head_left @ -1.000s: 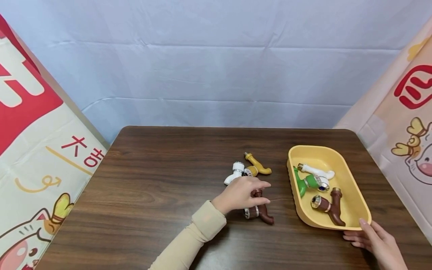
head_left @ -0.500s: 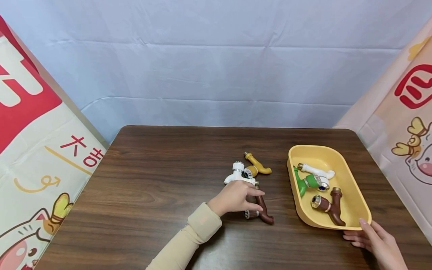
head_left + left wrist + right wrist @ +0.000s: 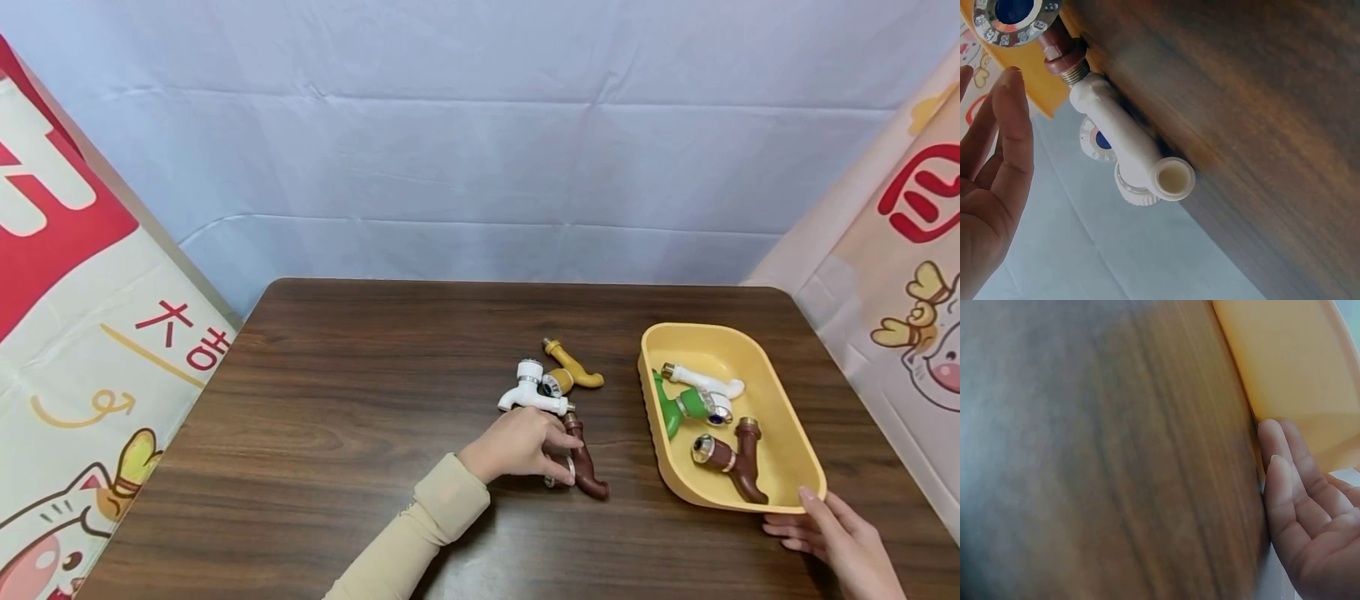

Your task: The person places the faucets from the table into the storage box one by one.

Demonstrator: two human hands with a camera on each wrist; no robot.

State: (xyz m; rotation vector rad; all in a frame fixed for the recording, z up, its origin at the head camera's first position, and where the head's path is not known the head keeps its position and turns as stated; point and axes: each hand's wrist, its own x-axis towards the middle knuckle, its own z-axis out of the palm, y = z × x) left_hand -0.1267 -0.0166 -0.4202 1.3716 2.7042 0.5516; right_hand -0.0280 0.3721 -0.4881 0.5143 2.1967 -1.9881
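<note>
My left hand [image 3: 517, 443] is over a brown tap [image 3: 587, 468] on the table, thumb and fingers spread either side of its knob. In the left wrist view the fingers [image 3: 1013, 131] look straight, with a gap to the brown tap's chrome-ringed knob [image 3: 1015, 14]. A white tap [image 3: 534, 400] lies just beyond this hand, and a yellow tap [image 3: 576, 368] behind it. At the right, my right hand [image 3: 846, 537] holds the near corner of a yellow plastic basin [image 3: 783, 437], thumb on the rim and fingers below. The right wrist view shows fingertips against the basin wall [image 3: 1300, 369].
Inside the basin lie a white tap [image 3: 705, 382], a green tap [image 3: 681, 407] and another brown tap [image 3: 738, 462]. They stand on a dark wood-grain table [image 3: 360, 375]. Pale blue cloth [image 3: 480, 167] hangs behind, with printed banners at both sides.
My left hand has shifted slightly left and toward me, down to the brown tap's knob, uncovering the white tap. My right hand and the basin stay in place.
</note>
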